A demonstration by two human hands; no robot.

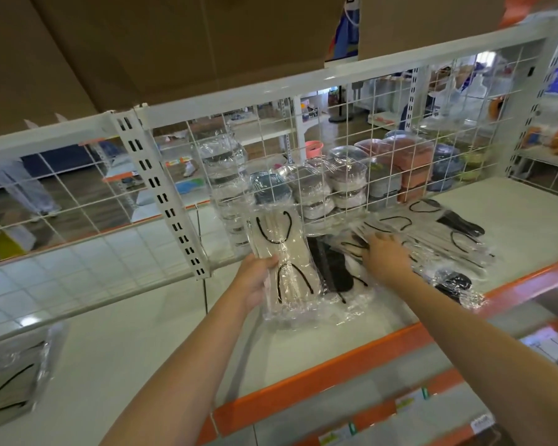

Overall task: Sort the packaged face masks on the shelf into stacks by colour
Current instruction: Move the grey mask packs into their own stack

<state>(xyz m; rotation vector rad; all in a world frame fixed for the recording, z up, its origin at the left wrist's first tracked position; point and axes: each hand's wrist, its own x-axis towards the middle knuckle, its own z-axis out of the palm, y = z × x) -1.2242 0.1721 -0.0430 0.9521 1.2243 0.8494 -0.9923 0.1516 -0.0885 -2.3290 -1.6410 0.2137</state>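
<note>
My left hand (255, 278) grips a stack of beige packaged masks (282, 252) with black ear loops, held upright over the shelf (335, 329). A black packaged mask (332, 268) lies flat just right of that stack. My right hand (385, 254) rests palm down, fingers spread, on a loose pile of beige packaged masks (432, 236) spread across the shelf. Two more black masks lie in the pile, one at the back (461, 223) and one at the front (453, 283). A separate beige packaged mask (13, 381) lies far left on the neighbouring shelf.
A white wire grid (303, 162) backs the shelf, with wrapped bowls and containers (345, 178) behind it. A slotted white upright (161, 194) stands left of my hands. The orange shelf edge (319, 378) runs along the front. Cardboard boxes (142, 43) sit overhead.
</note>
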